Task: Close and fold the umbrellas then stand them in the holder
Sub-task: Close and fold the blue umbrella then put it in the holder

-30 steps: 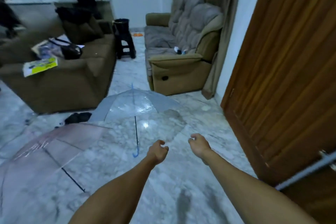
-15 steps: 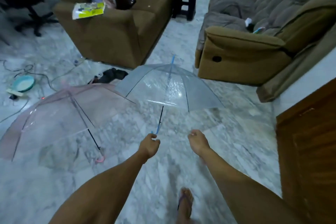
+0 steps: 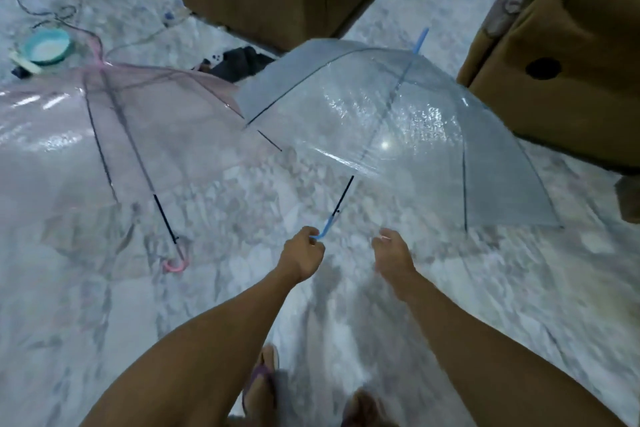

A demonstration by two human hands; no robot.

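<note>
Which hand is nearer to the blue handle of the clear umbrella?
Left. The left hand grips the blue handle at its lower end. The right hand is beside it on the right, apart, fingers loosely curled and holding nothing.

blue umbrella (image 3: 398, 121): clear canopy, blue handle;
pink umbrella (image 3: 104, 121): pink-tinted;
floor (image 3: 207, 288): white-grey marbling;
bowl (image 3: 46, 47): teal

Pink umbrella's canopy (image 3: 52, 135) cut off at left; blue handle's crook inside left hand (image 3: 302, 255).
</note>
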